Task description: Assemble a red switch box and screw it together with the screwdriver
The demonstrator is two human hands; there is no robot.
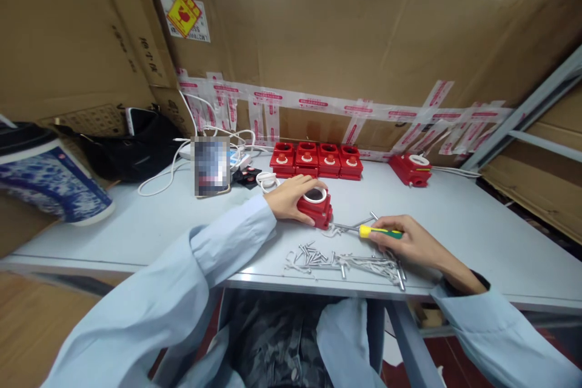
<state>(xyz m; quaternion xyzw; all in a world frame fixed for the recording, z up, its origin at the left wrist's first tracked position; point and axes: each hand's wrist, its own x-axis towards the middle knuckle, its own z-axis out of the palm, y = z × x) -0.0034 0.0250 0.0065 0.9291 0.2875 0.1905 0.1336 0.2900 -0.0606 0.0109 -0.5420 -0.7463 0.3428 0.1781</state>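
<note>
My left hand (293, 199) grips a red plastic housing (322, 213) from its left side, thumb in front and fingers over the back. A white ring surrounds the dark round opening on its top. In my right hand (409, 239) is a screwdriver (381, 232) with a yellow and green handle. Its shaft points left, and the tip is at or close to the housing's lower right side; I cannot tell whether it touches. Below lie loose screws (311, 253), and nearer my right hand are thin metal rods with short crosspieces (343, 271) and pale strings (373, 265).
Several red housings (317, 160) stand in a row at the back, and another red housing (411, 171) sits back right. A phone (210, 165), white cables (170, 173), a black bag (122, 148) and a blue-white cup (54, 179) occupy the left. Cardboard (318, 30) walls the back.
</note>
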